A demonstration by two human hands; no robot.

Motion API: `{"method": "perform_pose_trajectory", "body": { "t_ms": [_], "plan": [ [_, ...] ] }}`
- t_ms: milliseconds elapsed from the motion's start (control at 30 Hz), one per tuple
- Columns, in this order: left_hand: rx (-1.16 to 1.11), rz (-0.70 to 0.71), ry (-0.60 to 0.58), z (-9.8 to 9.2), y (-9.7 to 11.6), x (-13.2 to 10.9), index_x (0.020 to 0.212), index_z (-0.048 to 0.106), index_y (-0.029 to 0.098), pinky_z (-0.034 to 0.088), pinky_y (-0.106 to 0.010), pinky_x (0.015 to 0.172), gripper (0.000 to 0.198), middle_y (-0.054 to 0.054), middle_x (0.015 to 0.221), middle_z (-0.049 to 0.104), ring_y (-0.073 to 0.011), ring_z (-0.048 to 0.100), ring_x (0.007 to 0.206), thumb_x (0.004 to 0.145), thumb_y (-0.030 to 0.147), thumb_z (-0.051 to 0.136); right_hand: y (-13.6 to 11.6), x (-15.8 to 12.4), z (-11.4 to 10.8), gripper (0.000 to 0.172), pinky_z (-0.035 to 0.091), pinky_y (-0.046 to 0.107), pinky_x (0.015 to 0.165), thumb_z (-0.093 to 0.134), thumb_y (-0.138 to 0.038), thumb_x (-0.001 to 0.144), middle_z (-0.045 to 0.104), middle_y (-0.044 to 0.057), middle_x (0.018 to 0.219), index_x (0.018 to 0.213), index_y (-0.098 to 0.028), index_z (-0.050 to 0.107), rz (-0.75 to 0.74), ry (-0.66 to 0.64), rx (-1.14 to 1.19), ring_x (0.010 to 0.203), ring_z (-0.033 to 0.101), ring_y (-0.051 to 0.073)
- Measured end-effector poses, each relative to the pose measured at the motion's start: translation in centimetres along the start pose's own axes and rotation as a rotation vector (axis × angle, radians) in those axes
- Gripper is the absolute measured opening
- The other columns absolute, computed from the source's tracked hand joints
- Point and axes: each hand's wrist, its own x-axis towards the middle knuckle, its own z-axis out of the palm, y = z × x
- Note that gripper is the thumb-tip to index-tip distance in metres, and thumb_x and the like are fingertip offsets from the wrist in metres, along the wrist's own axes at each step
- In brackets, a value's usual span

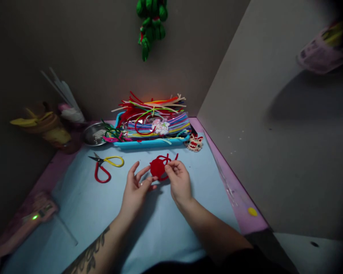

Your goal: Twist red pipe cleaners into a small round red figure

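A flat red pipe-cleaner disc with looped, loose ends stands just above the blue work sheet, between my hands. My right hand pinches its right side between thumb and forefinger. At the left edge, my left hand holds it lightly with the thumb and a finger, while the forefinger sticks up apart. Fingertips behind the disc are hidden. Scissors with one red and one yellow handle lie to the left, blades parted.
A blue tray piled with colourful pipe cleaners stands behind, beside a metal bowl of small white bits. A lion-face ornament lies at its right. A pink glue gun with a lit green light rests at left. Grey walls rise behind and right.
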Motion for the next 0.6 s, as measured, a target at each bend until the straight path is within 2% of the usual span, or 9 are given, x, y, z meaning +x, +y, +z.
{"method": "perform_pose_trajectory", "body": {
  "t_ms": [200, 600],
  "plan": [
    [-0.121, -0.102, -0.039, 0.04, -0.30, 0.25, 0.128, 0.045, 0.025, 0.055, -0.028, 0.070, 0.077, -0.003, 0.099, 0.066, -0.0144, 0.067, 0.076, 0.062, 0.019, 0.083, -0.20, -0.76, 0.23, 0.009, 0.046, 0.029, 0.075, 0.067, -0.026, 0.075, 0.062, -0.002, 0.077, 0.080, -0.021, 0.062, -0.048, -0.138, -0.120, 0.075, 0.057, 0.015],
    [0.006, 0.003, -0.069, -0.57, -0.84, 0.74, 0.131, 0.040, 0.025, 0.053, -0.026, 0.070, 0.084, -0.003, 0.097, 0.069, -0.0139, 0.068, 0.074, 0.060, 0.020, 0.084, -0.03, -0.69, 0.02, 0.007, 0.047, 0.029, 0.078, 0.065, -0.026, 0.077, 0.064, 0.000, 0.081, 0.082, -0.021, 0.065, -0.101, -0.185, -0.194, 0.078, 0.058, 0.015]
  ]
}}
